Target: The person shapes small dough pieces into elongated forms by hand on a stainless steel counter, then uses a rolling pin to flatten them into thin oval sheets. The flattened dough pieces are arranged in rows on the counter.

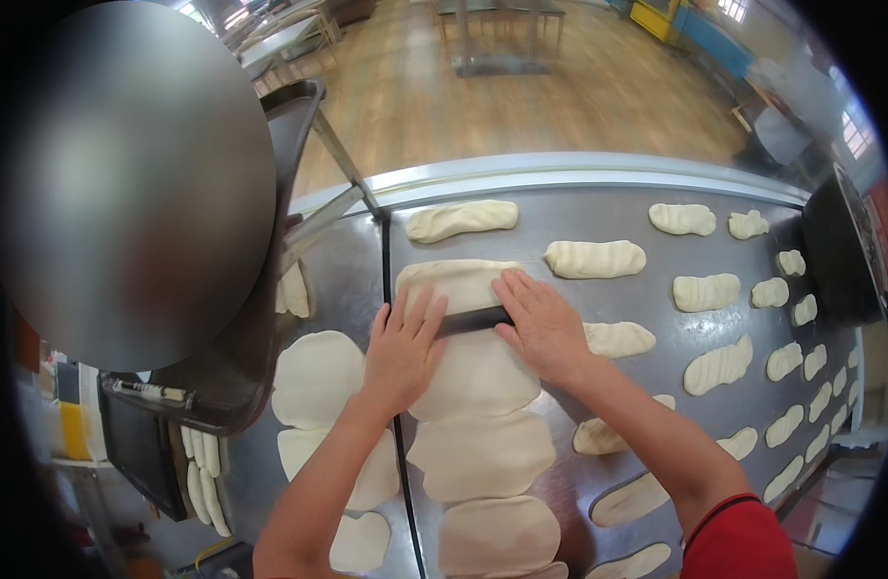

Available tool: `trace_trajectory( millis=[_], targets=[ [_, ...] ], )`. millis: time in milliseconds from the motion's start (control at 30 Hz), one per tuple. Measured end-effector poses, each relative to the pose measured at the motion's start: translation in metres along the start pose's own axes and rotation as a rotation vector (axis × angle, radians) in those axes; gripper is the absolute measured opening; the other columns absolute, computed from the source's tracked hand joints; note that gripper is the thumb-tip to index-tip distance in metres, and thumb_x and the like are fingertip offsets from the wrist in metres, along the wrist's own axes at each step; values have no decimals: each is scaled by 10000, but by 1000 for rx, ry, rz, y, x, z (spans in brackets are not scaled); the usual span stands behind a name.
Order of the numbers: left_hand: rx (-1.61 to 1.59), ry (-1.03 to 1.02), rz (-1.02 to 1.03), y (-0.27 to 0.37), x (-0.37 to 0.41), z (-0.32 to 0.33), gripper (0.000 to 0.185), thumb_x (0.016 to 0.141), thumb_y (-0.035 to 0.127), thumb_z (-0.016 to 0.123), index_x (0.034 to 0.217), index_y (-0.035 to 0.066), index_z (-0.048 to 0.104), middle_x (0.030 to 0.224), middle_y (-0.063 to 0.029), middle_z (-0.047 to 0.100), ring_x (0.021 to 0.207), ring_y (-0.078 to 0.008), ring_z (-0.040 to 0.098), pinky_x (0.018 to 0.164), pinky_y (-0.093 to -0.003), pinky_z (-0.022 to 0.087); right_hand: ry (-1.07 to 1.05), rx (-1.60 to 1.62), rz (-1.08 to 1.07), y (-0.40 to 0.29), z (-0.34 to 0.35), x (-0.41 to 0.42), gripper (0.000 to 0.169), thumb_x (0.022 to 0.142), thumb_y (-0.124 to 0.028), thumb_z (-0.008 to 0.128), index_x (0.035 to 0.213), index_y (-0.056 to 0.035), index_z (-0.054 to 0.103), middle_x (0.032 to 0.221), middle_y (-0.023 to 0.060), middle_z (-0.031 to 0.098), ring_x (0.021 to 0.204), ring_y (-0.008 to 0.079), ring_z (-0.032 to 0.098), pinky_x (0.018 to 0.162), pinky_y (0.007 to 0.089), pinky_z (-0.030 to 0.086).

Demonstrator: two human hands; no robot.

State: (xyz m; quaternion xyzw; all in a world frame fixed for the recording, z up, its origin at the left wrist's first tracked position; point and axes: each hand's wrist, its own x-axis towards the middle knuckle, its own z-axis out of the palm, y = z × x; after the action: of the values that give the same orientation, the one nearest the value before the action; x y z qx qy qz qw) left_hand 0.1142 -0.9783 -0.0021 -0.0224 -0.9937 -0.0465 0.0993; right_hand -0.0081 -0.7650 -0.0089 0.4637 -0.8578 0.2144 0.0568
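My left hand (404,354) and my right hand (542,329) lie over the two ends of a dark rolling pin (475,322), fingers on its far side and thumbs on its near side. The ends of the pin are hidden under them. Beyond the pin, the fingertips rest on a thick pale dough piece (455,282). On the near side lies a flattened dough sheet (476,380). Two more flat sheets, one dough sheet (484,456) and another sheet (498,535), line up towards me. A rolled dough log (464,219) sits farther off.
Several dough logs (707,292) are spread over the right of the metal table (343,271). More flat dough (319,380) lies left of a black seam (408,481). A dark tray (292,116) and a blurred patch cover the left. At right stands a black container (838,250).
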Motion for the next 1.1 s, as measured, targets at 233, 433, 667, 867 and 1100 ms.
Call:
trace_trajectory(
  millis=[233, 433, 667, 867, 1100],
  targets=[
    [-176, 135, -157, -29, 73, 18, 427, 965, 208, 510, 1362, 51, 519, 1323, -171, 538, 1201, -377, 517, 991, -447, 427, 188, -93, 69, 23, 11, 56, 413, 939, -315, 596, 1259, -55, 567, 1272, 152, 560, 1230, 314, 512, 1022, 451, 411],
    [-183, 347, -112, -68, 137, 34, 203, 946, 273, 571, 894, 77, 583, 818, -121, 626, 815, -343, 616, 744, -459, 473, 178, 102, 183, 53, 19, 117, 285, 1000, -339, 508, 945, -78, 610, 950, 153, 629, 859, 391, 619, 710, 482, 491],
    [-108, 252, -206, -84, 159, 28, 267, 948, 311, 578, 885, 53, 608, 860, -190, 666, 810, -385, 648, 696, -487, 498, 173, -14, 218, 60, 21, 150, 343, 964, -396, 560, 926, -66, 644, 1016, 173, 684, 907, 364, 648, 742, 489, 501],
    [-17, 359, -59, -61, 110, 40, 536, 932, 345, 589, 1369, 48, 496, 1396, -187, 474, 1272, -376, 465, 1022, -453, 392, 312, -160, 78, 39, 32, 99, 585, 892, -410, 645, 1338, -44, 545, 1417, 195, 468, 1318, 345, 435, 1065, 466, 369],
    [-11, 135, 10, -17, 37, 6, 506, 832, 245, 704, 1298, 102, 571, 1302, -142, 544, 1207, -332, 519, 972, -409, 406, 106, -28, 18, 1, 16, 23, 586, 867, -275, 699, 1380, -70, 505, 1446, 158, 464, 1358, 302, 421, 1093, 459, 342]
  ],
)
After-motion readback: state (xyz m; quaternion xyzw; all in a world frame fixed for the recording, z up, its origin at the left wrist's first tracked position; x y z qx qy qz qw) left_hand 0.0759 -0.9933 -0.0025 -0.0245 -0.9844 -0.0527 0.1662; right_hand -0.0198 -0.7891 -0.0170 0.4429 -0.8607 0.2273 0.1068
